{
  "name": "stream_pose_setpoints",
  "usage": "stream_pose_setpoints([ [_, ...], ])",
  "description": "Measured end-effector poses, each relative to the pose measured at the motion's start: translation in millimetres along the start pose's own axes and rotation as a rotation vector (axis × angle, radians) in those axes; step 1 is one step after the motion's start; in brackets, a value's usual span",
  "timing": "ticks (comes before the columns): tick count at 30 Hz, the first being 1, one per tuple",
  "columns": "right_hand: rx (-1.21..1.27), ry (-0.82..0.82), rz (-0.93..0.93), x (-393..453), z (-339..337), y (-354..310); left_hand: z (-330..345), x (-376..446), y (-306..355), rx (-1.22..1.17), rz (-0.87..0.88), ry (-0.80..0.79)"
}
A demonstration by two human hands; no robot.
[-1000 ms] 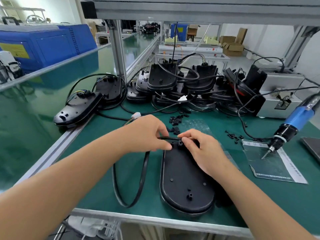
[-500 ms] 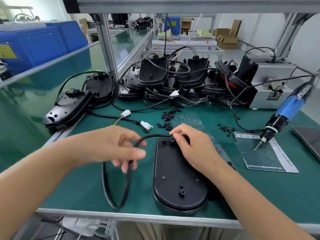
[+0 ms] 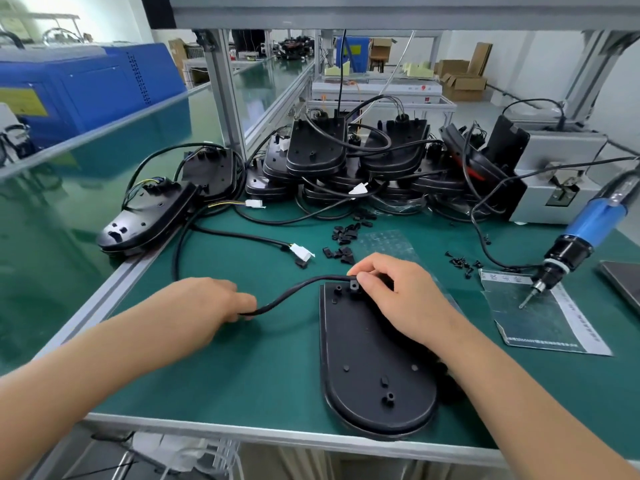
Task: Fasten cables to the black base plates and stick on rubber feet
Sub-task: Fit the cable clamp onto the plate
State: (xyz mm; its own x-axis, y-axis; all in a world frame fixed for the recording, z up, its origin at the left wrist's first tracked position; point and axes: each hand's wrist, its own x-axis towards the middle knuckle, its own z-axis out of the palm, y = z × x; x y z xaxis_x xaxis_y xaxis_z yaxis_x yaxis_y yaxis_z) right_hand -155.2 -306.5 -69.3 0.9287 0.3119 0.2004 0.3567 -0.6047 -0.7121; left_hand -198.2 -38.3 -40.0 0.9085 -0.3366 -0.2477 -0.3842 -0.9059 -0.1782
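Note:
A black oval base plate [image 3: 374, 362] lies flat on the green mat near the front edge. A black cable [image 3: 294, 292] runs from the plate's far end out to the left. My right hand [image 3: 398, 296] rests over the plate's far end, its thumb and fingers pinching the cable at a small clip post there. My left hand [image 3: 207, 303] lies left of the plate and grips the same cable between its fingers. Small black clips [image 3: 343, 237] and a clear sheet [image 3: 388, 242] lie just beyond the plate.
A pile of finished base plates with cables [image 3: 346, 168] fills the back of the bench. Two more plates [image 3: 149, 216] sit at the left edge. A blue electric screwdriver [image 3: 575, 247] hangs at the right over a sheet; black screws [image 3: 462, 263] lie nearby. A grey box [image 3: 561, 174] stands back right.
My left hand has slid left and outward along the cable, pulling its loop straighter. My right hand stays at the plate's far end on the clip.

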Motion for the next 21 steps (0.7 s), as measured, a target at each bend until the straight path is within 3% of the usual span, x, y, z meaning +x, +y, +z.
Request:
stream_pose_setpoints([
  [2,0.026,-0.017,0.026,-0.3,-0.9,0.2,-8.8,0.0,-5.4,-0.06,-0.002,-0.095],
  [4,0.073,-0.002,0.037,-0.5,-1.2,0.9,-27.5,-1.1,-5.6,-0.345,-0.105,-0.054],
  [6,0.122,0.017,0.04,-1.1,-0.2,1.3,-36.5,10.3,3.9,-0.5,-0.194,0.213],
  [8,0.147,0.028,0.037,-1.3,1.7,1.7,-40.5,27.2,31.4,-0.368,-0.237,0.467],
  [10,0.141,0.041,0.027,-0.7,2.5,2.2,-42.4,43.4,63.6,-0.388,-0.166,0.598],
  [14,0.102,0.071,-0.013,-1.6,5.0,4.4,-44.9,69.8,82.8,-0.404,-0.019,0.517],
  [21,0.111,0.095,-0.026,-4.6,5.7,11.2,-38.4,70.6,73.2,-0.718,0.001,0.429],
])
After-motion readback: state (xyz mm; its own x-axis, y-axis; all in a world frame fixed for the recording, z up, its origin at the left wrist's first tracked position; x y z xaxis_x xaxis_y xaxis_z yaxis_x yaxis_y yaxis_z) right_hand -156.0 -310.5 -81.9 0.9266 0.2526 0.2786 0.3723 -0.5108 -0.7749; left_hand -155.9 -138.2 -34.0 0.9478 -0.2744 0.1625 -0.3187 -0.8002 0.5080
